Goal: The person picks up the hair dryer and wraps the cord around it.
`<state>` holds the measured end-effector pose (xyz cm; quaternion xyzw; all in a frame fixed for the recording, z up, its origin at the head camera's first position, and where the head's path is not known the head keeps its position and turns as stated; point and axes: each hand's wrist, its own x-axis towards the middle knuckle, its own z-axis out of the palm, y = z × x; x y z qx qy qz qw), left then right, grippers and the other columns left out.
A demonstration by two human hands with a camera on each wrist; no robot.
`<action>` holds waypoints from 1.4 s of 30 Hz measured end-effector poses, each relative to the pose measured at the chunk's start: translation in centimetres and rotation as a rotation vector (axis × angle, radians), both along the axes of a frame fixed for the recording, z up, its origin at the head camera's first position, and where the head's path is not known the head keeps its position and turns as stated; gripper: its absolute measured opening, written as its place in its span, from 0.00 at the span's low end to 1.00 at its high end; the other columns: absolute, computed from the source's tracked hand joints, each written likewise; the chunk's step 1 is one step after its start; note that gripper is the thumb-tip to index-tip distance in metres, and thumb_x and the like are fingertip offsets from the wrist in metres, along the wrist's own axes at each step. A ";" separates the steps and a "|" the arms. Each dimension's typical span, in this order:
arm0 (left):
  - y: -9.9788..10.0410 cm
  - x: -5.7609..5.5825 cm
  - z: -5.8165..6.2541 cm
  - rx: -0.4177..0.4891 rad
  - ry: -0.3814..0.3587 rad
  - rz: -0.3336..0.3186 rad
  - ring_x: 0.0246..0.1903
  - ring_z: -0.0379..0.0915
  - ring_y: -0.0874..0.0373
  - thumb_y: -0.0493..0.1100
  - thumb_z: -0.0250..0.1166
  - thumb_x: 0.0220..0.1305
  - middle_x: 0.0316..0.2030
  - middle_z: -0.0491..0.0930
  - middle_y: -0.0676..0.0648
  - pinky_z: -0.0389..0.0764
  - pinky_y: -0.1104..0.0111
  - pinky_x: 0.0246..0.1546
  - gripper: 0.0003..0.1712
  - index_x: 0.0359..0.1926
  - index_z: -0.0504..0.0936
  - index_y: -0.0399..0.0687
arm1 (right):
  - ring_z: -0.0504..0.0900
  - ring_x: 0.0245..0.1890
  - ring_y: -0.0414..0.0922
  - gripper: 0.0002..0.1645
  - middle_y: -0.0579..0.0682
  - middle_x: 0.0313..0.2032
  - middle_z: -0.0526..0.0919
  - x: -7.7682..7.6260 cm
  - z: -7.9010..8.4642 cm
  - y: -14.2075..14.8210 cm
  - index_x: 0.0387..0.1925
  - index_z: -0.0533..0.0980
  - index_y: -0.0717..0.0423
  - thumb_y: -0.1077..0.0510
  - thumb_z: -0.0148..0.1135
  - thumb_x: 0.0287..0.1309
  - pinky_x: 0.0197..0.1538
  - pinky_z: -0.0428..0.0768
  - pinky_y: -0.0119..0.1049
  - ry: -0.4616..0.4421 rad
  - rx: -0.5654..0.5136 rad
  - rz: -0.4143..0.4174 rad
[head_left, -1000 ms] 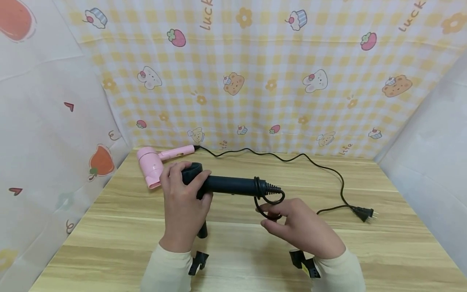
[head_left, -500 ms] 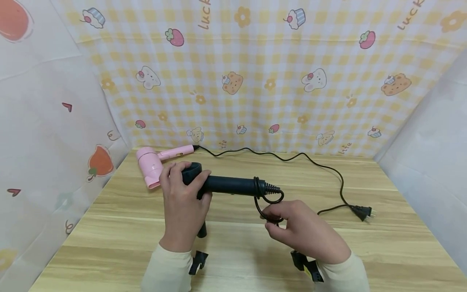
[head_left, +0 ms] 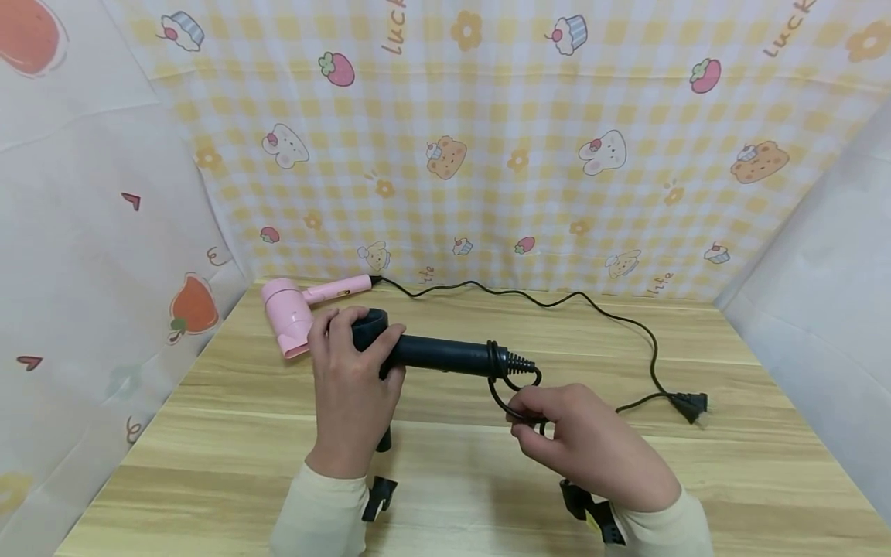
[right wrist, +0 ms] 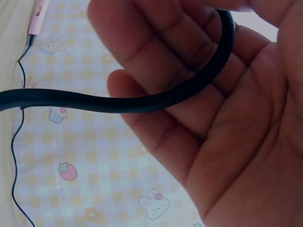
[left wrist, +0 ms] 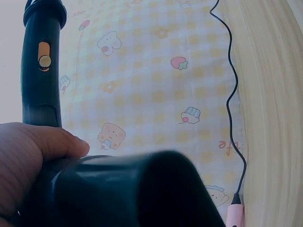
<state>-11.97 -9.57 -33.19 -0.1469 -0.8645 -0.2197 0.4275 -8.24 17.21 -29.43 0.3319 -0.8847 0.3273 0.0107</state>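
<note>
My left hand [head_left: 351, 394] grips a black hair dryer [head_left: 445, 353] around its head, thumb by the base of the handle. The dryer is held above the table, handle pointing right. In the left wrist view the handle [left wrist: 40, 90] shows an orange slide switch [left wrist: 44, 59], and the barrel's open end [left wrist: 170, 189] faces the camera. A black cord [head_left: 497, 396] is wound around the handle's end and hangs in loops. My right hand [head_left: 588, 445] pinches a loop of it. In the right wrist view the cord [right wrist: 142, 104] curves across my fingers; the pinch itself is partly out of frame.
A pink hair dryer [head_left: 288, 313] lies at the back left of the wooden table [head_left: 445, 495]. Its thin cord [head_left: 511, 293] runs along the back toward a black plug [head_left: 689, 407] at right. A patterned cloth [head_left: 515, 116] rises behind the table.
My right hand has closed on the cord loop and drawn it slightly right and down. The cord near the plug has shifted a little. My left hand stays in place with the black hair dryer.
</note>
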 end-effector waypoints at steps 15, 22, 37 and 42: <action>0.3 0.0 -0.1 -0.030 -0.010 -0.029 0.59 0.57 0.28 0.32 0.81 0.39 0.54 0.70 0.32 0.60 0.41 0.60 0.24 0.43 0.89 0.46 | 0.76 0.27 0.30 0.16 0.34 0.31 0.80 -0.2 0.2 0.0 0.35 0.81 0.46 0.71 0.68 0.52 0.27 0.74 0.23 0.282 -0.174 -0.074; 0.2 0.1 0.0 -0.031 -0.003 -0.021 0.59 0.57 0.27 0.32 0.80 0.40 0.53 0.70 0.32 0.60 0.40 0.60 0.23 0.42 0.89 0.45 | 0.75 0.30 0.32 0.15 0.37 0.35 0.80 -0.3 0.2 -0.1 0.38 0.81 0.47 0.68 0.71 0.52 0.29 0.70 0.22 0.344 -0.213 -0.100; 0.6 0.1 0.2 -0.043 0.010 -0.072 0.59 0.57 0.28 0.33 0.80 0.41 0.53 0.70 0.33 0.63 0.41 0.58 0.21 0.42 0.90 0.48 | 0.75 0.27 0.34 0.20 0.41 0.32 0.80 -0.7 0.0 -0.4 0.40 0.80 0.55 0.67 0.77 0.45 0.24 0.73 0.22 0.445 -0.218 -0.282; 0.5 0.2 0.2 -0.041 0.004 -0.069 0.58 0.57 0.29 0.34 0.80 0.43 0.53 0.70 0.34 0.63 0.41 0.58 0.21 0.42 0.90 0.48 | 0.73 0.27 0.34 0.13 0.40 0.33 0.80 -0.9 -0.2 -0.3 0.40 0.80 0.54 0.66 0.72 0.53 0.25 0.71 0.22 0.418 -0.218 -0.262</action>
